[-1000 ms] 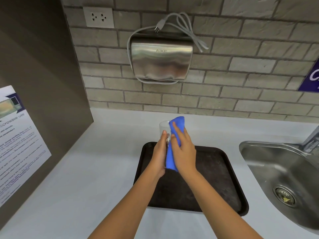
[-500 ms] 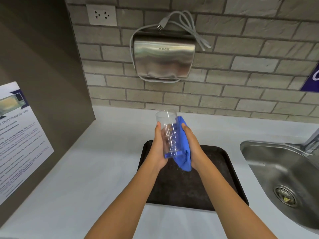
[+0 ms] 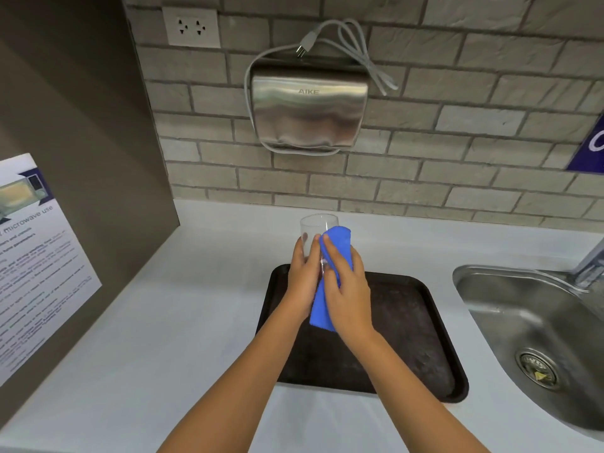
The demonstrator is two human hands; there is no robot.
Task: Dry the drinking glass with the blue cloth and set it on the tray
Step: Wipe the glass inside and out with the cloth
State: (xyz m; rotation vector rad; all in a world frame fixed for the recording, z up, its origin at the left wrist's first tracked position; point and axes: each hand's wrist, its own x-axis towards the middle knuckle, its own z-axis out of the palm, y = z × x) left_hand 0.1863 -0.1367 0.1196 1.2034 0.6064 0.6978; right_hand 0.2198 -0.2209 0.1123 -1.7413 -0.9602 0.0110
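A clear drinking glass is held upright above the far edge of the dark tray. My left hand grips its left side. My right hand presses the blue cloth flat against the glass's near and right side; the cloth hangs down to below my palm. Only the rim and upper left of the glass show; the rest is hidden by hands and cloth. Nothing lies on the tray.
A steel sink with a tap is at the right. A steel hand dryer hangs on the brick wall, a socket up left. A brown panel with a paper notice closes off the left side of the white counter.
My right hand has swung from the glass's right side onto its front, wrapping the cloth over it again; most of the glass is now covered. The glass stays above the tray.
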